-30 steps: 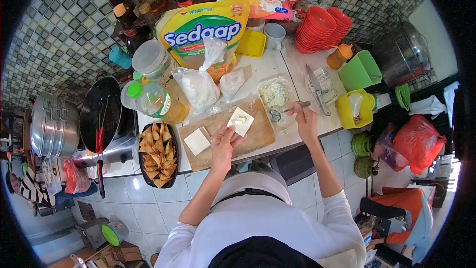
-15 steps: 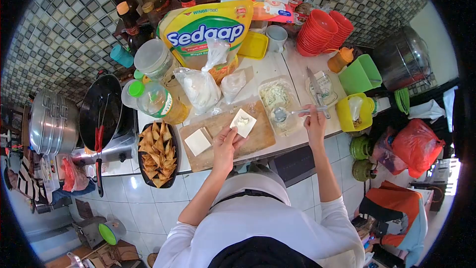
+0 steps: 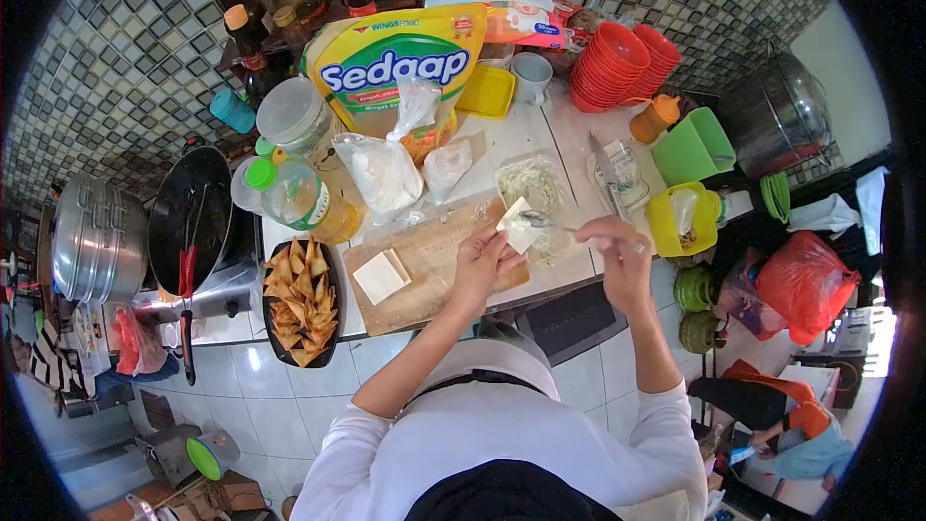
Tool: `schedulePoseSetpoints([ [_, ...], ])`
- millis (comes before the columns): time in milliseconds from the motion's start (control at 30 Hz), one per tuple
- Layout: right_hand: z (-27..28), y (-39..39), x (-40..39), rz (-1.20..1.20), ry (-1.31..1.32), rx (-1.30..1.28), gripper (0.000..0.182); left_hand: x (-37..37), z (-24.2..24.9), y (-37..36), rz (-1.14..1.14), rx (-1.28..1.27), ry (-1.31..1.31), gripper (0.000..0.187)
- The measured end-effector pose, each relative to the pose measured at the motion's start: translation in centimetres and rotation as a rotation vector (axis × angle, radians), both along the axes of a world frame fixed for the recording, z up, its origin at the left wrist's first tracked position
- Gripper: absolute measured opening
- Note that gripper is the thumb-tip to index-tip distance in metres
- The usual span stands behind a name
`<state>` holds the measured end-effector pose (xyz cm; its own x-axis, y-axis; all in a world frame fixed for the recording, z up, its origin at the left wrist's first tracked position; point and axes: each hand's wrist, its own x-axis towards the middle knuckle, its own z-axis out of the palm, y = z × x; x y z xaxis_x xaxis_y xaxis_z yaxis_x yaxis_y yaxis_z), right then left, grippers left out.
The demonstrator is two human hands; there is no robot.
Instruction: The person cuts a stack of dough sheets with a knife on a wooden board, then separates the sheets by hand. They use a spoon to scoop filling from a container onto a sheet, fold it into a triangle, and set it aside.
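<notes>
My left hand [image 3: 479, 268] pinches a white square wrapper [image 3: 518, 228] over the right end of the wooden cutting board [image 3: 439, 249]. My right hand [image 3: 622, 256] is closed round the handle of a metal spoon [image 3: 536, 219], whose bowl touches the wrapper's face. Behind and partly under the wrapper stands a clear tray of pale filling [image 3: 529, 180]. A stack of white square wrappers [image 3: 381, 277] lies on the board's left part. Beside the board, a black tray [image 3: 278, 336] holds folded brown triangular pieces.
A knife [image 3: 607, 172] lies right of the filling tray, near a yellow container [image 3: 666, 222]. Bags of white powder [image 3: 378, 174] and an oil bottle [image 3: 307, 201] stand behind the board. A black wok [image 3: 183, 203] is at left. Another person's arm [image 3: 772, 431] shows at lower right.
My left hand has moved right with the wrapper, toward the filling tray. The spoon has come from over the tray to the wrapper, and my right hand has turned.
</notes>
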<state>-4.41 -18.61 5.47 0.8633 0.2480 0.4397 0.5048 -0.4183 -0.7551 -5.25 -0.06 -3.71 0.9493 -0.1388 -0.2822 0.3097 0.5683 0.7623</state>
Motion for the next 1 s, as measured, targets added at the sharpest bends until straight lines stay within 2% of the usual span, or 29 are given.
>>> schedulePoseSetpoints([
  [33,0.6,0.1,-0.2,0.000,0.000,-0.002,0.010,0.0,0.1,-0.3,0.000,-0.002,0.000,0.019],
  [100,1.5,0.2,-0.5,0.136,-0.292,-0.243,0.025,0.0,1.0,-0.7,0.029,-0.011,0.026,0.019],
  [233,2.6,0.2,-1.2,0.184,-0.291,-0.352,0.031,0.1,-0.1,-0.2,-0.012,-0.095,-0.073,0.018],
  [333,2.9,0.4,-1.1,0.168,-0.362,-0.395,0.033,0.2,1.6,-0.4,-0.010,-0.090,-0.052,0.017],
  [400,2.8,0.5,-1.3,0.172,-0.412,-0.473,0.032,0.0,3.5,-0.7,0.042,-0.062,0.072,0.018],
  [633,3.2,0.6,-1.7,0.163,-0.484,-0.542,0.030,0.0,2.2,-0.4,0.038,-0.084,-0.005,0.017],
  [700,3.5,0.4,-1.7,0.165,-0.517,-0.486,0.029,0.0,1.6,0.1,-0.027,-0.155,-0.090,0.016],
  [833,3.5,0.5,-1.7,0.172,-0.498,-0.491,0.028,-0.2,2.4,-0.1,-0.006,-0.117,-0.049,0.017],
  [900,3.1,0.4,-1.3,0.186,-0.478,-0.449,0.020,-0.1,2.0,0.0,-0.028,-0.101,-0.069,0.018],
  [1000,3.8,0.6,-1.4,0.201,-0.448,-0.404,0.023,-0.1,1.8,0.3,-0.033,-0.083,-0.069,0.017],
])
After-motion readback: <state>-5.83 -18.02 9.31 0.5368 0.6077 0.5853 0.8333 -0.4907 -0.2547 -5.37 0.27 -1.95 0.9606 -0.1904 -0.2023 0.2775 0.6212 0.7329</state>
